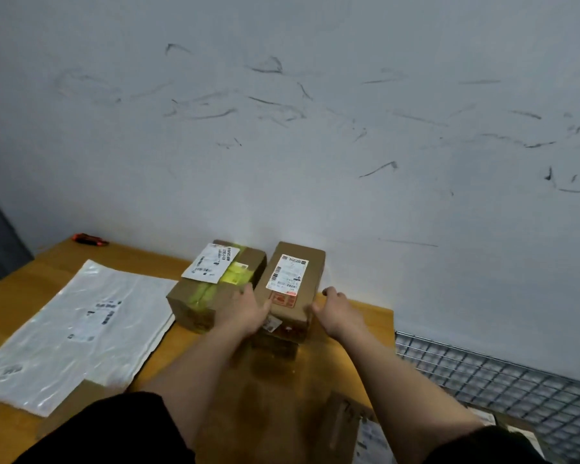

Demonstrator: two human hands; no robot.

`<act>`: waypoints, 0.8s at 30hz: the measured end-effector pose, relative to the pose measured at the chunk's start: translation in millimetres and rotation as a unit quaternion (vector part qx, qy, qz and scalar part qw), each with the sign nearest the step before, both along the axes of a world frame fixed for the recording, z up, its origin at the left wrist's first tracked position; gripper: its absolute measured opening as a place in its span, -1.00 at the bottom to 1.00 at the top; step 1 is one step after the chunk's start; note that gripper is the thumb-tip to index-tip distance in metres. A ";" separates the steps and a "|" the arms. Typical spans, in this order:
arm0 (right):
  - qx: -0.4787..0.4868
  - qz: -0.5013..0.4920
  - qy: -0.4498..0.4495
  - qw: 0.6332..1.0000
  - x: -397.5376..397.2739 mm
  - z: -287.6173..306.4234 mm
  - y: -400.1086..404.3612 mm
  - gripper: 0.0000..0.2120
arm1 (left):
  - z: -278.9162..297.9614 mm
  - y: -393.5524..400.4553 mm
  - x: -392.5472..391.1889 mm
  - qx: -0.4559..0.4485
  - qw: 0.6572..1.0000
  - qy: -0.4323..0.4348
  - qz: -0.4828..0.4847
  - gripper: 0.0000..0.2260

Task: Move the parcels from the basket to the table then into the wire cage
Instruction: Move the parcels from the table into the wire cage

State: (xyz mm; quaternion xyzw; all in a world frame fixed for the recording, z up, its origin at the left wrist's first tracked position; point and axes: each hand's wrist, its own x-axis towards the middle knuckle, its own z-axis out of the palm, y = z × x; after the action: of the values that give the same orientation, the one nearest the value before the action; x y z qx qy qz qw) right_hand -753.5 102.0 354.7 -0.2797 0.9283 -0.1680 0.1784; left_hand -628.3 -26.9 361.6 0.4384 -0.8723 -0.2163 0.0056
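Two cardboard parcels stand at the back of the wooden table (17,293), against the wall. The narrow box (297,274), with a white and red label, is held from both sides. My left hand (246,311) grips its left side in the gap between the boxes, thumb on top. My right hand (337,309) grips its right side, fingers curled round the far edge. A darker cardboard shape shows under its near end. The wider box (208,293), with yellow-green tape and a white label, sits just to the left. The wire cage (503,380) lies low at the right.
Flat white plastic mailers (81,329) cover the table's left half. An orange and black tool (91,240) lies at the far left corner. Another labelled cardboard parcel (352,426) shows at the bottom, between my forearms. The scuffed wall is close behind the boxes.
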 end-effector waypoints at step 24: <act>-0.294 -0.242 -0.382 0.842 -25.4 -34.2 -46.0 -0.39 | -41.4 -55.1 -54.2 0.388 0.894 0.212 0.071 -0.49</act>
State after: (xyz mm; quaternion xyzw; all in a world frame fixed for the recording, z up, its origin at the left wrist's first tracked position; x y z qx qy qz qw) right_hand -778.9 56.0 320.5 0.0011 0.7318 -0.5647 0.3815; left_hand -682.4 -81.9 320.2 0.4105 -0.6637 -0.6243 0.0357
